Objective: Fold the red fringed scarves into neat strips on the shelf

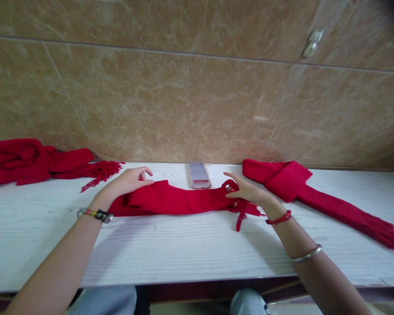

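Note:
A red scarf (186, 201) lies folded in a long strip across the white table, with its fringed end on the right. My left hand (129, 181) is at the strip's left part, the thumb along its upper edge and the index finger bent and apart from it. At the fringed end, my right hand (249, 191) has its thumb over the fabric and a fingertip showing under the fringe. Its index finger points outward, beside a small raised loop of red cloth. What lies under the left palm is hidden.
Another red scarf (29, 162) lies bunched at the far left, its fringe towards me. A third red scarf (334, 204), folded over at one end, stretches along the right. A phone (199, 175) rests near the brown tiled wall (183, 96). The table's front edge (183, 280) is near my knees.

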Motion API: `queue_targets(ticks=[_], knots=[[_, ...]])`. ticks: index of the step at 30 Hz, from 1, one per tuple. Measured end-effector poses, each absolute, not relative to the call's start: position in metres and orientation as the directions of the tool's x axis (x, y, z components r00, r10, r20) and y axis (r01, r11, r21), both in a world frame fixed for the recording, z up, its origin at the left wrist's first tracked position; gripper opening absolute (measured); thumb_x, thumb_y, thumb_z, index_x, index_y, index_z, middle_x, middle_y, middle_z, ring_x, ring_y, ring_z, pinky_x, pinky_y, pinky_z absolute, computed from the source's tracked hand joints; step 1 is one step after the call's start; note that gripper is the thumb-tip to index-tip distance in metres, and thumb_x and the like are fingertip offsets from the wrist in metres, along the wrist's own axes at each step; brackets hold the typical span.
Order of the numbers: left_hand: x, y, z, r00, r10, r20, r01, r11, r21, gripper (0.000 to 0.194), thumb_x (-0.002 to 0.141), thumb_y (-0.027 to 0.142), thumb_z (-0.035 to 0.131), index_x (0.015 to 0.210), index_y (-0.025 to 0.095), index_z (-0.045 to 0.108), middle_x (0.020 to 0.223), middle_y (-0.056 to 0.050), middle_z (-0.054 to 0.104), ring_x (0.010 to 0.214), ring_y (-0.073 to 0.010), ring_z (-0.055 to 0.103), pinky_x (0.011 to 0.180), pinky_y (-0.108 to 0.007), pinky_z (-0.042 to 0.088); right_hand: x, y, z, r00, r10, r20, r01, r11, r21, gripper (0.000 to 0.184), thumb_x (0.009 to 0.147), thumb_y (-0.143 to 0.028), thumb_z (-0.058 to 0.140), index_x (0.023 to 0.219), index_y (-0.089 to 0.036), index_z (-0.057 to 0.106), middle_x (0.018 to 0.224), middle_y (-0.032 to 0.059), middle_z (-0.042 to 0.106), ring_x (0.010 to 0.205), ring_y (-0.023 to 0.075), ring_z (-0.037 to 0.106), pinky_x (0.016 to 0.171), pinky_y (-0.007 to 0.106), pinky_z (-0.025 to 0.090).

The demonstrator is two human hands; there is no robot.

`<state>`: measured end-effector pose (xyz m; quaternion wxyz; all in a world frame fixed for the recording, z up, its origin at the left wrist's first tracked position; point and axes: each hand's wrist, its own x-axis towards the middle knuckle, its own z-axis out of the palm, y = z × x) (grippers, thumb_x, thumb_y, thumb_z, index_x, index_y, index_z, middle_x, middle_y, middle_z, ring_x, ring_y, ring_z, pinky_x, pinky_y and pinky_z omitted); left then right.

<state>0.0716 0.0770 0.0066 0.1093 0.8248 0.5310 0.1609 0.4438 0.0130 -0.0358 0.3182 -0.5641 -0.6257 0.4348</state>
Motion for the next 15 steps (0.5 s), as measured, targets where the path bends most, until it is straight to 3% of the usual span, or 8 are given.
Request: queue_targets(ticks=[4,8,15], knots=[[0.082,0.073,0.007,0.448,0.854,0.266,0.853,-0.497,0.16,0.031,0.072,0.04,0.049,0.092,0.018,0.06,0.069,-0.001,0.056,0.067,-0.017,0.053,0.063,-0.025,0.039,0.446,0.016,-0.036,-0.193,0.975,0.106,0.491,0.189,-0.85,0.073,0.061,-0.018,0.067,0.127,-0.024,0.038,0.106,0.0045,0.059,0.092,0.0194,0.058,0.08,0.033,0.051],[0.081,0.074,0.011,0.464,0.807,0.364,0.851,-0.521,0.069,0.029,0.077,0.039,0.046,0.093,0.019,0.06,0.075,-0.003,0.057,0.073,-0.0178,0.053,0.071,-0.027,0.04,0.45,0.017,-0.035,-0.203,0.969,0.141,0.515,0.228,-0.826,0.072,0.063,-0.019,0.064,0.129,-0.023,0.035,0.107,0.006,0.058,0.096,0.0214,0.057,0.085,0.038,0.048],[0.072,0.083,0.003,0.56,0.788,0.254,0.819,-0.574,-0.025,0.031,0.081,0.036,0.044,0.1,0.018,0.059,0.098,-0.007,0.06,0.089,-0.021,0.056,0.081,-0.03,0.04,0.455,0.023,-0.044,-0.251,0.955,0.157,0.657,0.287,-0.697,0.071,0.057,-0.016,0.067,0.123,-0.024,0.044,0.12,0.0074,0.052,0.106,0.0243,0.051,0.095,0.041,0.039]])
